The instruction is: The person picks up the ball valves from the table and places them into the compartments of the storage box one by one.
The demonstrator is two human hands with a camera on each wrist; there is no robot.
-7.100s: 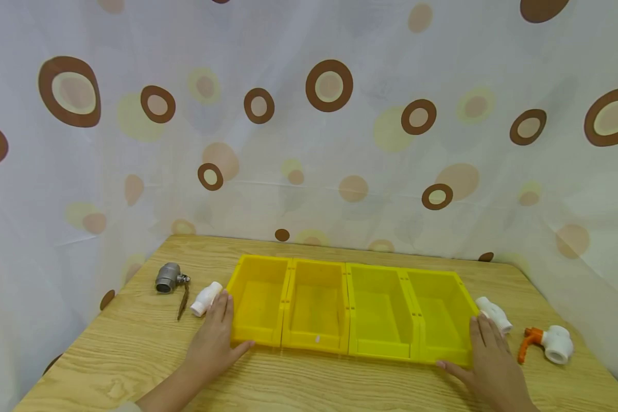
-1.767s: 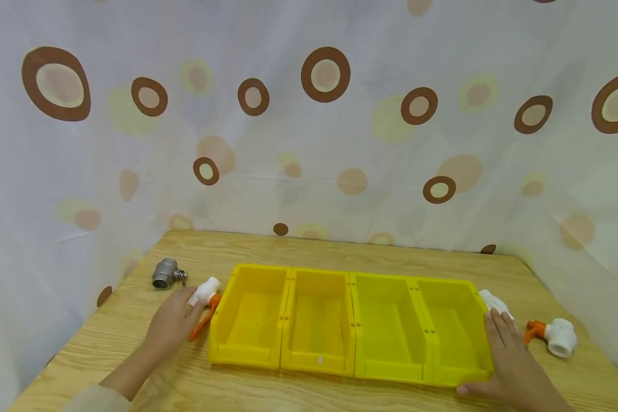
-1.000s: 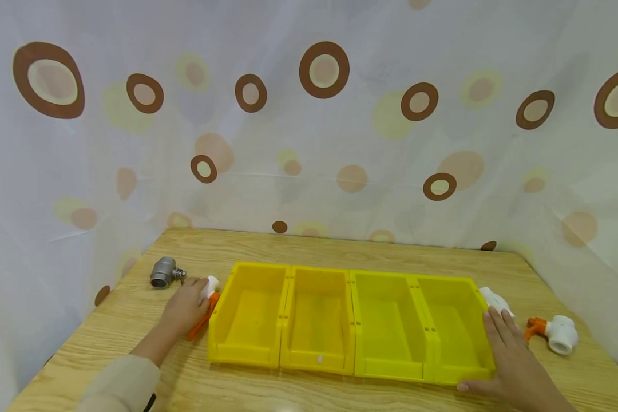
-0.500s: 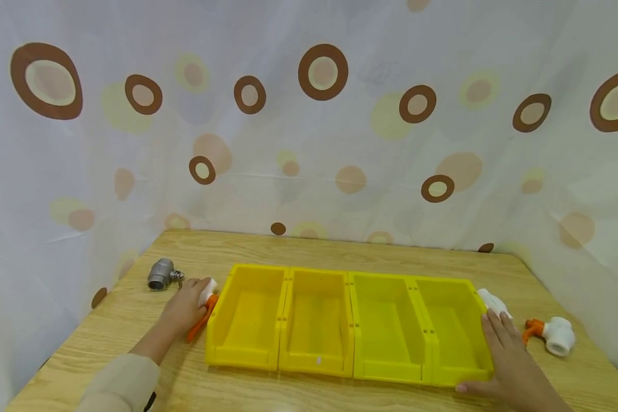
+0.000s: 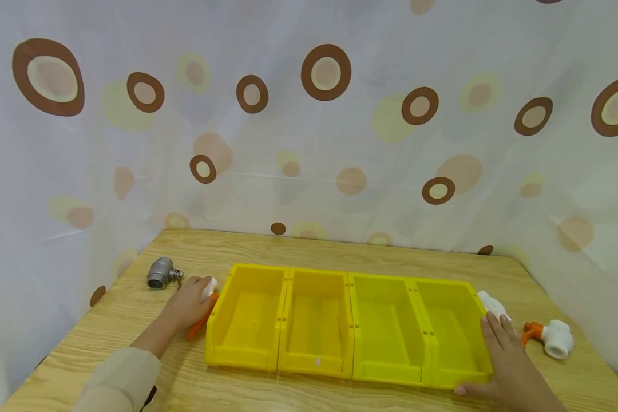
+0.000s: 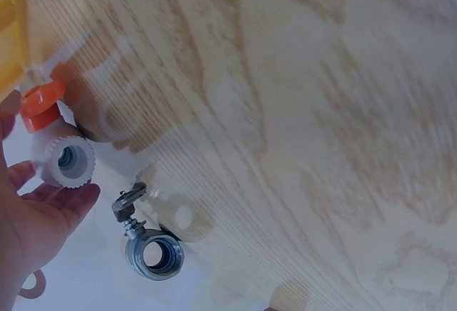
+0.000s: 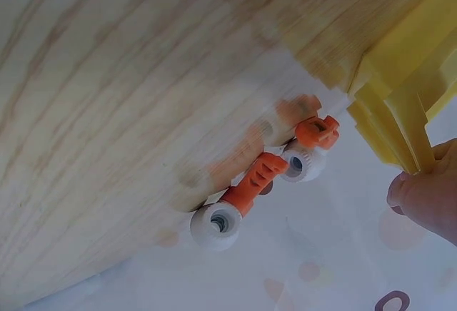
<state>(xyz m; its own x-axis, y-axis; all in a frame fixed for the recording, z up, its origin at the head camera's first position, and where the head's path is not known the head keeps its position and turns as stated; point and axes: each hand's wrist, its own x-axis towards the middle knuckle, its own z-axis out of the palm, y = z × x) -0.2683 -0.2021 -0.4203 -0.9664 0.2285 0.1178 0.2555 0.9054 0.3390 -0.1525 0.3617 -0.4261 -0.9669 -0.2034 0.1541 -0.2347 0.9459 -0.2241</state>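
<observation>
In the head view my left hand holds a white plastic ball valve with an orange handle, left of the yellow bins. Its fingers curl about the valve body in the left wrist view. My right hand rests against the right end of a row of joined yellow bins, fingers straight along the outer wall and thumb at the front corner. Part of a white valve shows behind that hand; its orange handle is visible in the right wrist view.
A grey metal ball valve lies at the far left of the wooden table. Another white valve with an orange handle lies at the right. Behind the table hangs a patterned curtain.
Since the earliest frame, the bin row has come nearer and my left hand has left it for the white valve. Its fingers have closed round the valve. My right hand stays on the bins.
</observation>
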